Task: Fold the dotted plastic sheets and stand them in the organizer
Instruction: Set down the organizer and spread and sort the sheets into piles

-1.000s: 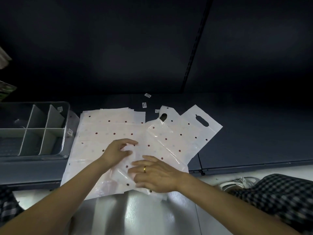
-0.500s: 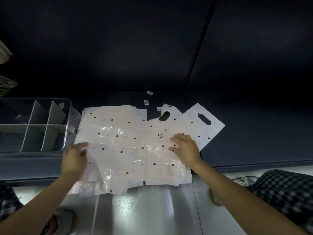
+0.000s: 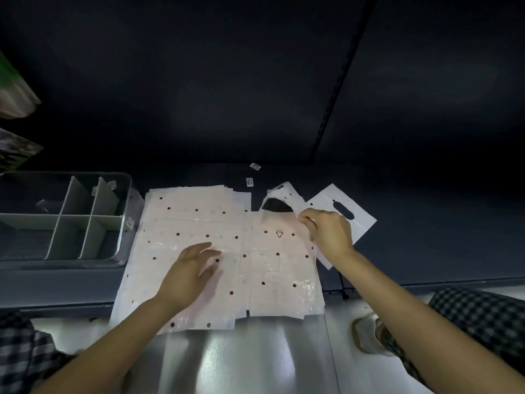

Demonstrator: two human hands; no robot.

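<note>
Translucent dotted plastic: two spread sheets lie side by side on the dark shelf, near edges overhanging its front lip. Left sheet [image 3: 196,223] is the wider one, sitting on what looks like a stack, since several offset edges show along its top; exact count can't be told. Right sheet [image 3: 281,268] carries a small triangle mark and is partly lifted at its far corner. Left hand [image 3: 189,273] rests flat on the left sheet, fingers straight and slightly spread, gripping nothing. Right hand [image 3: 326,233] has fingers curled, pinching the raised handle flap [image 3: 284,194] of the right sheet, which curls up off the shelf. One more white bag [image 3: 345,211] with an oval handle cutout lies flat beyond and right of that hand, partly hidden by it. One clear organizer [image 3: 125,194] stands just left of the sheets, with grey dividers; six compartments visible, contents unclear. Three small white labels lie on the shelf behind the sheets, e.g. one label [image 3: 255,166] at the far edge. Checked trouser fabric [image 3: 480,317] shows at lower right and lower left; one light shoe [image 3: 366,336] sits on the glossy floor [image 3: 255,359] below the shelf.
</note>
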